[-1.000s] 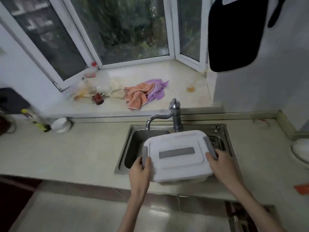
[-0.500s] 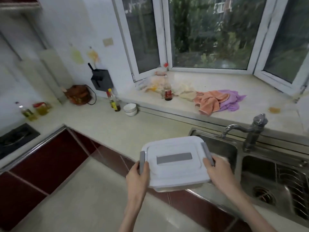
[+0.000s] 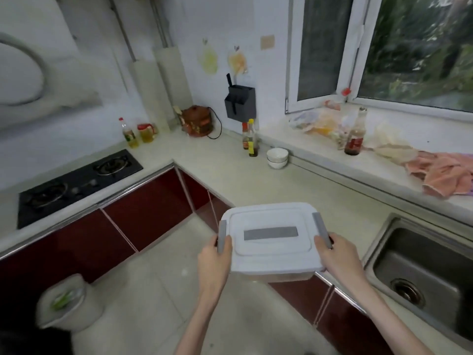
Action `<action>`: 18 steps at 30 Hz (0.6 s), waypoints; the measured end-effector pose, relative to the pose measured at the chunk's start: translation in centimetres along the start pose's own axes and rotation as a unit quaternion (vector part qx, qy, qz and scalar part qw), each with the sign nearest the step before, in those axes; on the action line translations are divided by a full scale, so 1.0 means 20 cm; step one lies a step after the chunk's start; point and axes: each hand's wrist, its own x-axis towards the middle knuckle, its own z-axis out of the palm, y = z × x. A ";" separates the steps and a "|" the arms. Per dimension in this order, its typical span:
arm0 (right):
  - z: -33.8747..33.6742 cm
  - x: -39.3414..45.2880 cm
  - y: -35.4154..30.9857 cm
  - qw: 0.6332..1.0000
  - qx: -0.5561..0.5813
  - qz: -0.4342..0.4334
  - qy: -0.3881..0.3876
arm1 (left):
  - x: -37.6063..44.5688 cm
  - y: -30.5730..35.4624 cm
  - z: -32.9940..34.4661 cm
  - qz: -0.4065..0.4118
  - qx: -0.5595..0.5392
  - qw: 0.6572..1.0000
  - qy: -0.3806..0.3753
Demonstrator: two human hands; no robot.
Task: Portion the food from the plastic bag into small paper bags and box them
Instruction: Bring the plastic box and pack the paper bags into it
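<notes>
box (image 3: 268,242) contents: hidden by lid | sink (image 3: 419,272): cut off right

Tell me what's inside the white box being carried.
Cannot be seen: the white lid covers the box, held by the left hand and right hand. Only its blurry translucent front wall shows.

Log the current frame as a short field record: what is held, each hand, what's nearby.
held item: white lidded box, grey clips, lid on
left hand: grips the box's left edge
right hand: grips the box's right edge
box position: held in the air above the counter edge
right of box: steel sink
far left: gas hob
contents: not visible
</notes>
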 end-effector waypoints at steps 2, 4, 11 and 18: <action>0.10 0.09 -0.06 1.000 0.012 -0.003 -0.007 | 0.11 -0.02 -0.04 -0.005 0.006 1.000 0.011; 0.20 0.20 -0.11 1.000 0.022 -0.005 -0.013 | 0.24 -0.04 -0.06 -0.006 0.011 1.000 0.007; 0.43 0.79 -0.27 0.997 0.065 -0.005 -0.028 | 0.88 -0.01 0.08 0.010 0.039 0.999 0.012; 0.50 1.46 -0.43 0.998 0.065 -0.007 -0.016 | 1.49 0.13 0.36 -0.005 0.053 0.998 0.013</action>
